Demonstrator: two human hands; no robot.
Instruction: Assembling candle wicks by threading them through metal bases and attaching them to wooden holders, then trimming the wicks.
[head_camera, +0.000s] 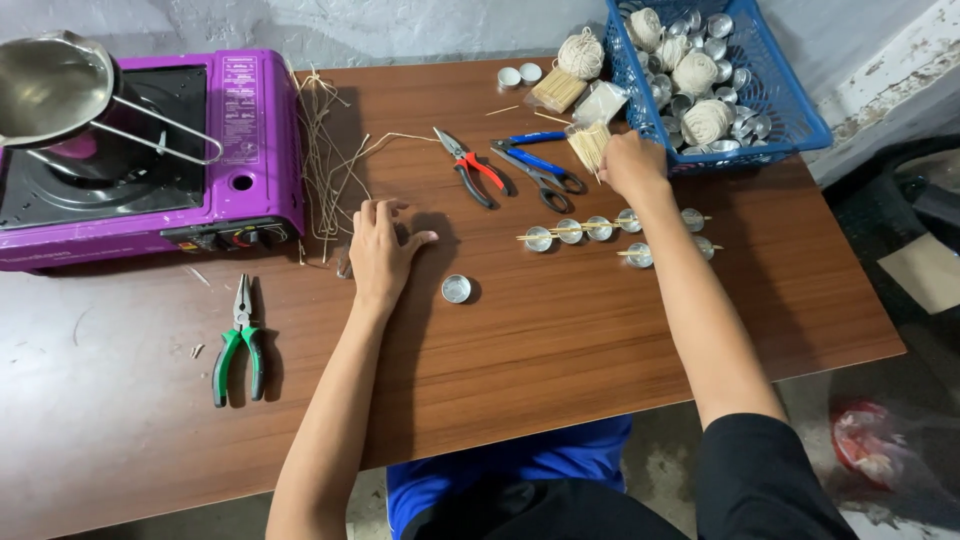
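A brown wooden desk (560, 340) carries a purple stove (240, 140) at far left. The left hand (385, 245) lies flat, fingers spread, near a small metal cup (456, 289). The right hand (632, 165) pinches a bundle of thin sticks (590, 145) beside the blue basket (790, 110).

The left grip (385, 250) lies flat on the surface (560, 340), a small metal cup (456, 289) just to its right and pliers (240, 340) well to its left. The right grip (630, 165) rests at a bundle of sticks (590, 145), with the basket (790, 110) just right of it, scissors (540, 170) to its left and rows of cups (600, 232) nearer the person.
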